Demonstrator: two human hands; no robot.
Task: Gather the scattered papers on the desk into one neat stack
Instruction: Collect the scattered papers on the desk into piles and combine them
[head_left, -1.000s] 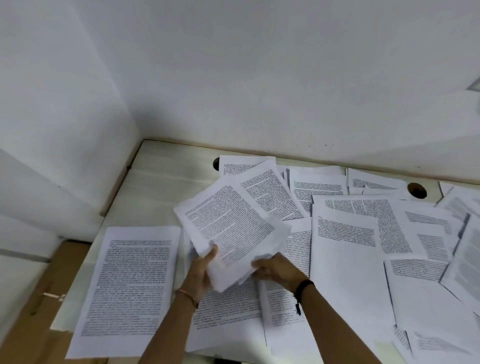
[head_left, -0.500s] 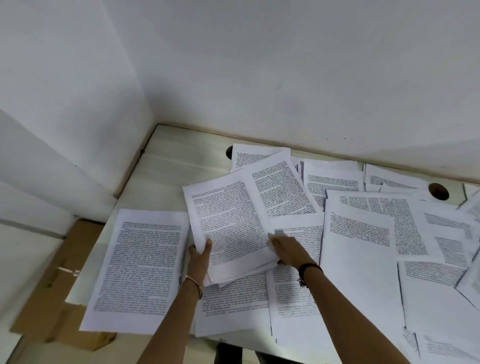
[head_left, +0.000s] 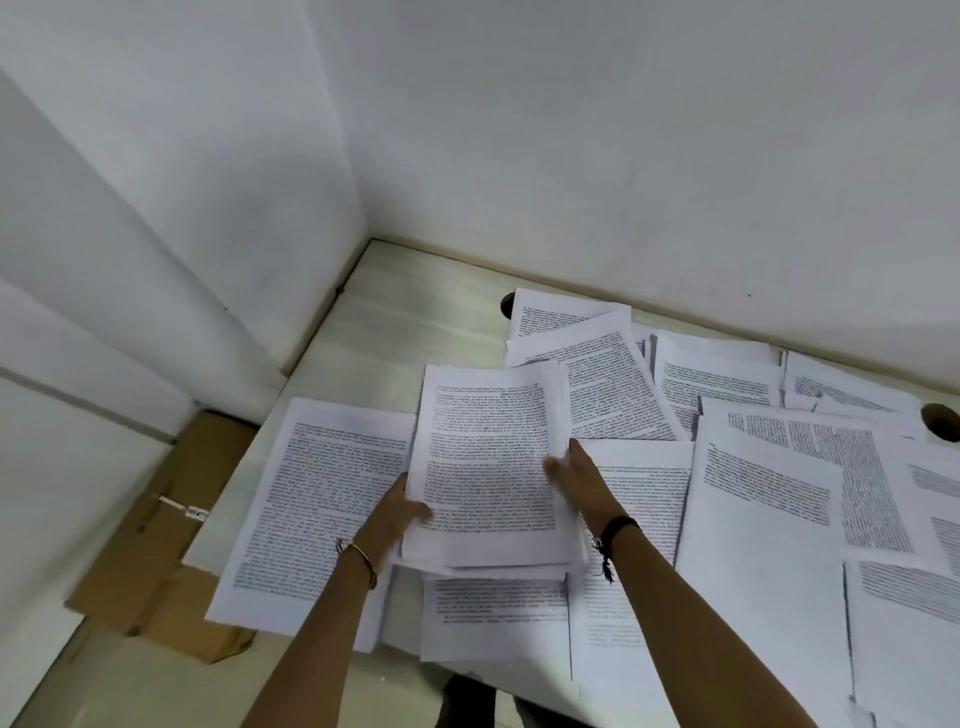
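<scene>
1. Small stack of white printed paper sheets (head_left: 488, 467): part-gathered, laid on the pale wood-grain surface (head_left: 415, 322) near its left end.
2. Left hand (head_left: 400, 514): the stack's left edge is gripped, thumb on top.
3. Right hand (head_left: 582, 483): straight fingers are pressed to the stack's right edge, nothing clasped.
4. Outstanding: single printed sheet (head_left: 322, 499) just left of the stack; many overlapping printed sheets (head_left: 769, 493) spread rightward. Progress is judged early.
5. Room: plain white walls (head_left: 571, 130) meeting at a corner; brown cardboard box (head_left: 156, 545) below left.

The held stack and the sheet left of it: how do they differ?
The stack is many sheets thick; the sheet looks like one layer. The left hand grips the stack and the right hand rests on it; neither holds the sheet. Both carry printed text.
</scene>
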